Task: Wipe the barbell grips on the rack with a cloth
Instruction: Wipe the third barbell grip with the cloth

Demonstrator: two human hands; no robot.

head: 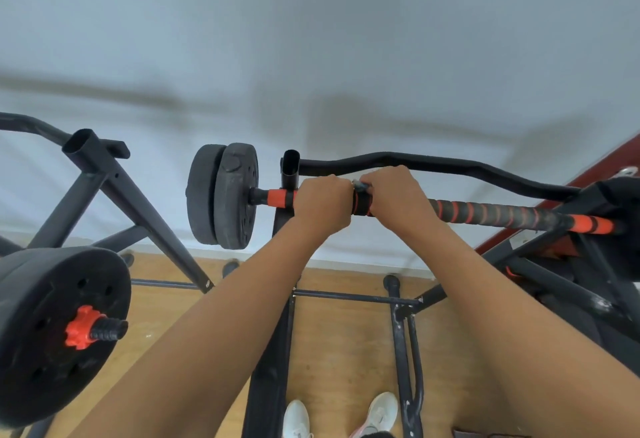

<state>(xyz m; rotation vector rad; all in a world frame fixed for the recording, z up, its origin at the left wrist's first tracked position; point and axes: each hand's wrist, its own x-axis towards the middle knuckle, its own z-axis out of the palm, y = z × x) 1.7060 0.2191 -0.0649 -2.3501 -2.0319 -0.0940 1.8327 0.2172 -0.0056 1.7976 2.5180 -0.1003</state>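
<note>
Our left grip [320, 203] and right grip [394, 195] curl round the barbell [502, 215], hiding most of a grey cloth [360, 186]; wooden floor [346, 333] below it.

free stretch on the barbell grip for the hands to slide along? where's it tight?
Free: the spiral-wrapped grip from the right hand out to the orange end at the right rack support. Tight: the left hand has only a short orange stretch before the rack upright and the weight plates. The two hands sit almost knuckle to knuckle, with a small grey bit between them.
</note>
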